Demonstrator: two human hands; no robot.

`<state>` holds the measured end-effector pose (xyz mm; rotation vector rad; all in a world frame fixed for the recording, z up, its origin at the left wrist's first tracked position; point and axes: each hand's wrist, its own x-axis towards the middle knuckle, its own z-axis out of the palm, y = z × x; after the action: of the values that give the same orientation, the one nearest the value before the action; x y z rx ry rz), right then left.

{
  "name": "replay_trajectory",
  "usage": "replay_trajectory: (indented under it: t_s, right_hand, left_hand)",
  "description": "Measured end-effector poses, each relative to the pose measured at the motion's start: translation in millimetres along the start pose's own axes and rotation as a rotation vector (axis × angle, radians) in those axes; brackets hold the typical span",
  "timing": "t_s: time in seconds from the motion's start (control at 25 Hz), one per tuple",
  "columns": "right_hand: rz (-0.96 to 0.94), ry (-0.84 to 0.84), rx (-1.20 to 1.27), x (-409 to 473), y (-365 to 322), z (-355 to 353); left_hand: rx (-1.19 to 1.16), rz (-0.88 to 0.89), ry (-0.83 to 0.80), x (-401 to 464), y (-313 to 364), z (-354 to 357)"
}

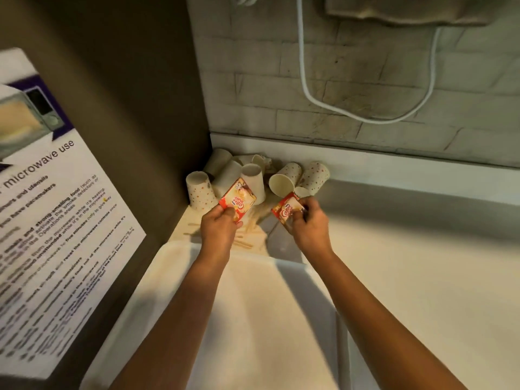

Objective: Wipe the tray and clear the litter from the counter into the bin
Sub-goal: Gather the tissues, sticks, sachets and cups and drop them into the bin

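My left hand (218,225) pinches a red and cream creamer sachet (239,199) by its lower edge. My right hand (311,223) grips a second red creamer sachet (284,211) just right of it. Both hands hover over the far left corner of the white counter (408,263). Behind them lie several used paper cups (254,180), some dotted, some plain, tipped over against the wall. Wooden stirrers (244,243) lie scattered on the counter below my left hand. A white tray (253,305) sits under my forearms at the counter's front.
A brown side panel (135,108) with a microwave-use notice (56,220) closes off the left. A brick wall (365,80) with a looping white cable (365,118) stands behind the counter. No bin is in view.
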<state>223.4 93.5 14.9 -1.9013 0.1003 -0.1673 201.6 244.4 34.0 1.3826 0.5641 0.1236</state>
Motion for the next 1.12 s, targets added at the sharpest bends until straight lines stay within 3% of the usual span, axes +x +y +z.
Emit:
replay_trajectory:
  t_s: [0.28,0.76,1.12]
  right_hand:
    - [-0.065,0.153,0.251,-56.9,-1.2,-63.2]
    - [0.019,0.230,0.533,-160.7,35.4,-187.1]
    - [0.107,0.405,0.465,-284.4,107.3,-315.5]
  left_hand:
    - [-0.010,-0.088,-0.159,-79.8,-0.4,23.3]
    - [0.104,0.008,-0.400,-194.6,-43.0,76.6]
    - [0.266,-0.012,-0.637,-327.9,-128.0,140.3]
